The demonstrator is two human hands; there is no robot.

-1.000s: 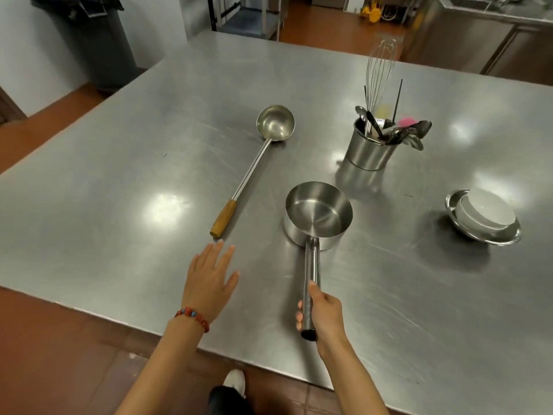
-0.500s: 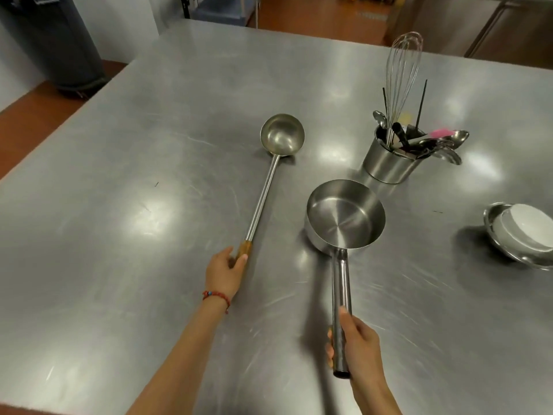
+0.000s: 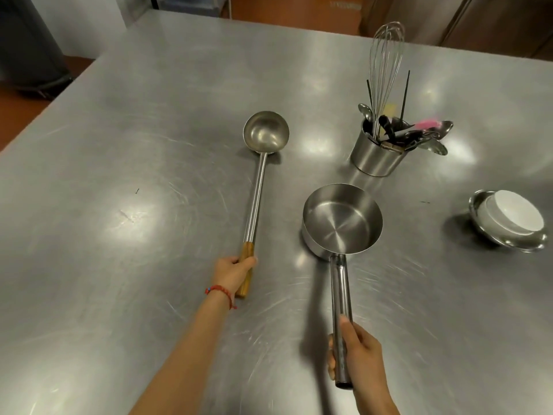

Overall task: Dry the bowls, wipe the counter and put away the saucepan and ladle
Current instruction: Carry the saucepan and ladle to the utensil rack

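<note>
left hand (image 3: 232, 272) wrapped round the ladle (image 3: 257, 187)'s wooden grip, bowl on the steel surface (image 3: 119, 145) | right hand (image 3: 360, 359) clamped on the saucepan (image 3: 341, 220) handle's far end | tip: lift both level, long handles will swing, keep clear of the utensil pot (image 3: 375, 157)

No readable text, label, brand, number or sign anywhere; only faint, illegible marks far off at the top edge.

Silver ladle (image 3: 265, 136) with brown wooden grip; red bracelet (image 3: 219, 292).
</note>
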